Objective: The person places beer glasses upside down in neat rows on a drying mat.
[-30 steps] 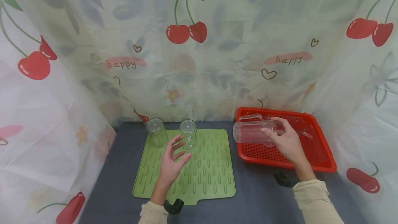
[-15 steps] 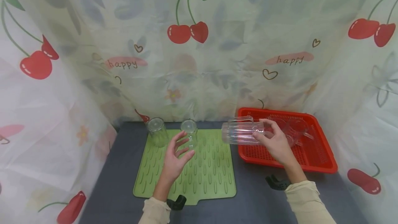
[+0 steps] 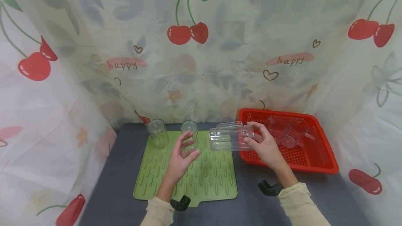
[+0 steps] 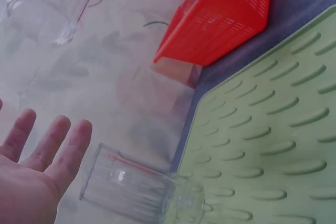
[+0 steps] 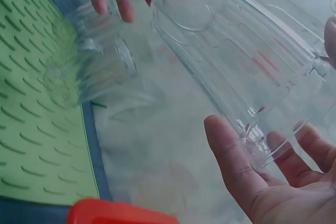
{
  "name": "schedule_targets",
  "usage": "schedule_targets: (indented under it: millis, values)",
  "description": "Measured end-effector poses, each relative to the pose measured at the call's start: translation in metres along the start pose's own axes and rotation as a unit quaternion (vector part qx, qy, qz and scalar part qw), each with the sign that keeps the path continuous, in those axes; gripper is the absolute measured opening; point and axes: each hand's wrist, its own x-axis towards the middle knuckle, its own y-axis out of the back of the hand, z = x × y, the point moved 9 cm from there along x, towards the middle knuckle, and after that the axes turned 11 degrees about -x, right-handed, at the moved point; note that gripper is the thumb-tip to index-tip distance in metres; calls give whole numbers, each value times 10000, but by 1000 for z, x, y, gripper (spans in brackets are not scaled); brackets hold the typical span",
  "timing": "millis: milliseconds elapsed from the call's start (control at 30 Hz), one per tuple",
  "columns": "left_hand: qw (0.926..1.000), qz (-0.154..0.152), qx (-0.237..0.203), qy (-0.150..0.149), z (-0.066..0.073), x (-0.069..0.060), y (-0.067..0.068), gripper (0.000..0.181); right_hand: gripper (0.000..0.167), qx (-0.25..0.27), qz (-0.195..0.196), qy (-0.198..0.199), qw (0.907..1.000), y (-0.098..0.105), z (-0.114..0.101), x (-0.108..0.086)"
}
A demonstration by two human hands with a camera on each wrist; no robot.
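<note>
My right hand (image 3: 267,149) grips a clear glass mug (image 3: 226,139) by one end. The mug lies sideways in the air over the right part of the green drying mat (image 3: 207,177), its handle on the upper side. In the right wrist view, thumb and fingers wrap the end of that mug (image 5: 236,51). Apart from it, my left hand (image 3: 180,158) hovers above the mat with spread, relaxed fingers and holds nothing. Behind the left hand a clear mug (image 3: 189,127) stands at the mat's back edge. Another clear glass (image 3: 158,134) stands at the back left corner.
A red perforated basket (image 3: 323,159) on the right contains several clear mugs (image 3: 298,128). Dark cloth (image 3: 220,212) covers the table. A printed curtain (image 3: 220,62) closes off the back and both sides.
My right hand has carried the mug leftward, from over the red basket to over the mat's right part. The left hand has shifted slightly right, still relaxed.
</note>
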Motion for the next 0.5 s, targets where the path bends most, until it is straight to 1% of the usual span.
schedule_targets:
  millis: [167,267,400,500]
  values:
    - [9996,-249,-109,-39,5,-2,-11,74,62,182,-233,160,9994,-16,-7,0]
    - [9991,-382,-174,-68,8,-2,-18,75,62,215,-298,262,9990,-22,-11,-1]
    - [9985,-483,-270,-60,14,-1,-25,77,63,387,-389,358,9978,-29,-15,-3]
    - [9982,-498,-326,-36,18,-1,-28,78,63,546,-487,409,9965,-34,-17,-5]
